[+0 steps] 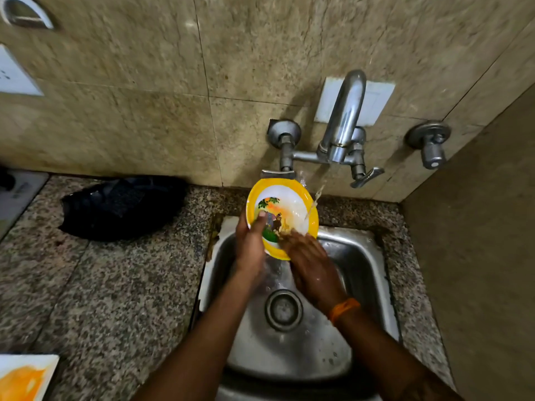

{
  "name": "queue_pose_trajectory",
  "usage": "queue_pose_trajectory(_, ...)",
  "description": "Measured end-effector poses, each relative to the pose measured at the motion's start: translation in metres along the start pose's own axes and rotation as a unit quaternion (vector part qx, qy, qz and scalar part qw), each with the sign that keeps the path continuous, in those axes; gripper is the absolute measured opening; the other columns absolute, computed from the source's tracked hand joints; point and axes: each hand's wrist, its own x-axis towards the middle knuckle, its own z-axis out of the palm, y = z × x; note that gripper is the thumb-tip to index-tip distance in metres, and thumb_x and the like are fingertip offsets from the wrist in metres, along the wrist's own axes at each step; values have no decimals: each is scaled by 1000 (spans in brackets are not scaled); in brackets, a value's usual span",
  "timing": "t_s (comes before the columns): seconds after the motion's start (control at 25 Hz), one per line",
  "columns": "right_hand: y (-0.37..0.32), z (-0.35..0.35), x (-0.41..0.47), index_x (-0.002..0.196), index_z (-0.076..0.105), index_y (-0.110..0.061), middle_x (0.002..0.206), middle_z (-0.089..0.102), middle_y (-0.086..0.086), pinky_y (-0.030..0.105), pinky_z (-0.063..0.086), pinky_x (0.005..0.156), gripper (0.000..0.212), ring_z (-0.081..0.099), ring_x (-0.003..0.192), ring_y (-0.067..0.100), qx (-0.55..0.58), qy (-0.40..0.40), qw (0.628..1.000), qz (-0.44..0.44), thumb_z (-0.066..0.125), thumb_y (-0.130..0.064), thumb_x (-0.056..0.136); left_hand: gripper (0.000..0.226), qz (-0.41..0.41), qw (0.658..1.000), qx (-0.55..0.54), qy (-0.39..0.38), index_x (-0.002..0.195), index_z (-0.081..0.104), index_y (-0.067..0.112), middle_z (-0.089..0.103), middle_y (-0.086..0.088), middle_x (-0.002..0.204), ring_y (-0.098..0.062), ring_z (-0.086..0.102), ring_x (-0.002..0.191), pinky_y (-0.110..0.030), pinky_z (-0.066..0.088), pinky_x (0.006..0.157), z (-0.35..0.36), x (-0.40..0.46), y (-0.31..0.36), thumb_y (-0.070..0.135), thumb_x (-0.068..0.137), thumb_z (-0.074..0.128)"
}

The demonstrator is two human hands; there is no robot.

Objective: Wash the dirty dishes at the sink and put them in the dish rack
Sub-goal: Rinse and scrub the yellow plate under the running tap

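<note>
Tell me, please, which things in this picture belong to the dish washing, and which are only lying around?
Belong to the job:
- yellow plate, gripped by the left hand, rubbed by the right hand
- running tap
- steel sink

Only lying about:
- black cloth on the counter
- orange and white item at the lower left edge; it may be another dish, I cannot tell

Tap [344, 117] overhangs sink [362, 256] rear; black cloth [121, 206] blocks left counter [101, 285].
</note>
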Motion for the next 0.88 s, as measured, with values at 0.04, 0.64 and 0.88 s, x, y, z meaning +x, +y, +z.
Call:
queue_pose_trajectory(0.04, 18, -4, -1, 144, 55, -12, 149, 55, 9, 48, 28, 122, 67, 42, 145, 27, -31, -9, 999, -6, 66, 7, 81, 33, -26, 999, 18, -18, 127, 67, 16, 77, -8, 115, -28, 73, 108, -56, 58, 94, -5, 7, 8, 21, 95, 68)
queue_pose_trajectory(0.64, -20, -5, 5, 123, 72, -10, 124, 72, 10, 45, 41, 113, 60, 69, 116, 29, -59, -23, 997, 46, 39, -4, 73, 67, 5, 993, 57, -100, 147, 48, 41, 64, 3, 141, -21, 68, 120, -49, 60, 92, -10, -11, 31, 34, 88, 77)
queue_pose_trajectory(0.88, -32, 3, -16, 133, 65, -6, 137, 65, 14, 47, 41, 115, 54, 60, 130, 29, 1, 73, 992, 104, 51, 4, 82, 77, 123, 988, -42, -83, 152, 41, 29, 58, -1, 148, -25, 57, 135, -44, 50, 110, 2, -52, 2, 10, 86, 75)
